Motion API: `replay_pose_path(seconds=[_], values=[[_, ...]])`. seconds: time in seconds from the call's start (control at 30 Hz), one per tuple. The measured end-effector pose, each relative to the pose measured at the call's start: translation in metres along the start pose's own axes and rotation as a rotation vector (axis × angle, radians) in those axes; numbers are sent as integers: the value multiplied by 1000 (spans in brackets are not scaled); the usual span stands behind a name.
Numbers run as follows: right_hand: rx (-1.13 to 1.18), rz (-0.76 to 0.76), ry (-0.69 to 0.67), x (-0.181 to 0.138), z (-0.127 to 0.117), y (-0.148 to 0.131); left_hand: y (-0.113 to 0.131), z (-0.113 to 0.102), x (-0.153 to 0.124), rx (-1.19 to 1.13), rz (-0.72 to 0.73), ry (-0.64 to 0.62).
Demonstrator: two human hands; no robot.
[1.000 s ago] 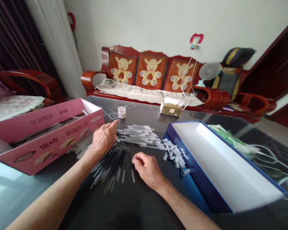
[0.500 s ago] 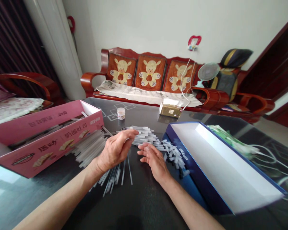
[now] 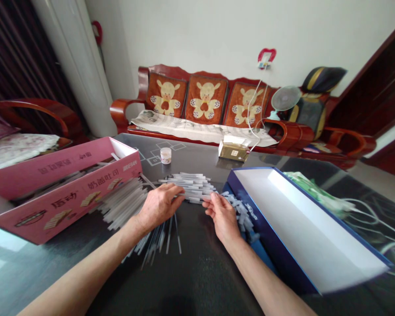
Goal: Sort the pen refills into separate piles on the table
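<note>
My left hand (image 3: 158, 205) lies palm down at the near edge of a heap of white pen barrels (image 3: 191, 181), its fingers curled onto one barrel. My right hand (image 3: 222, 216) faces it, with the fingertips pinching the other end of that same white barrel (image 3: 195, 200). Under and behind my left wrist lies a fan of thin dark refills (image 3: 159, 237). To its left is a pile of clear tubes (image 3: 120, 202). A small heap of pale caps (image 3: 242, 213) lies just right of my right hand.
An open pink carton (image 3: 62, 186) stands at the left on the dark glass table (image 3: 191, 281). An open blue box with a white inside (image 3: 303, 219) lies at the right, with white cables (image 3: 349, 206) beyond it. A small jar (image 3: 166, 155) and a tissue box (image 3: 233, 150) stand at the back.
My left hand came right from the pink carton to the white barrels. My right hand moved forward off the refills, and both closed on one barrel.
</note>
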State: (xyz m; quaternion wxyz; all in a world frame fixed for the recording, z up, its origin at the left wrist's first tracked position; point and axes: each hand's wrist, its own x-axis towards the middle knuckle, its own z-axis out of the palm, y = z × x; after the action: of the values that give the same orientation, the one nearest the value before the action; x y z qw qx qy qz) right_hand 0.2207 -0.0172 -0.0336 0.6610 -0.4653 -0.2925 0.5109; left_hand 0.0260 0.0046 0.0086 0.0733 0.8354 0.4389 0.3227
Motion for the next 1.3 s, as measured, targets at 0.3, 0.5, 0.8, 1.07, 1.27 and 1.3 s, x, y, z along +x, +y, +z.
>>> replay_pose_path(seconds=[0.3, 0.5, 0.8, 1.07, 1.27, 1.3], values=[[34, 92, -133, -18, 11, 9, 35, 21, -13, 399, 101, -75], [181, 167, -207, -18, 12, 7, 36, 29, -17, 347, -4, -78], [169, 76, -269, -22, 13, 1, 37, 19, -5, -138, -136, -187], [176, -44, -111, 4, -5, -21, 28, 7, -1, -842, -560, -594], [-234, -190, -249, -10, -3, -7, 8, -9, 8, 43, -360, -249], [-313, -213, -277, -14, -2, -5, 2, -14, 9, 171, -368, -252]])
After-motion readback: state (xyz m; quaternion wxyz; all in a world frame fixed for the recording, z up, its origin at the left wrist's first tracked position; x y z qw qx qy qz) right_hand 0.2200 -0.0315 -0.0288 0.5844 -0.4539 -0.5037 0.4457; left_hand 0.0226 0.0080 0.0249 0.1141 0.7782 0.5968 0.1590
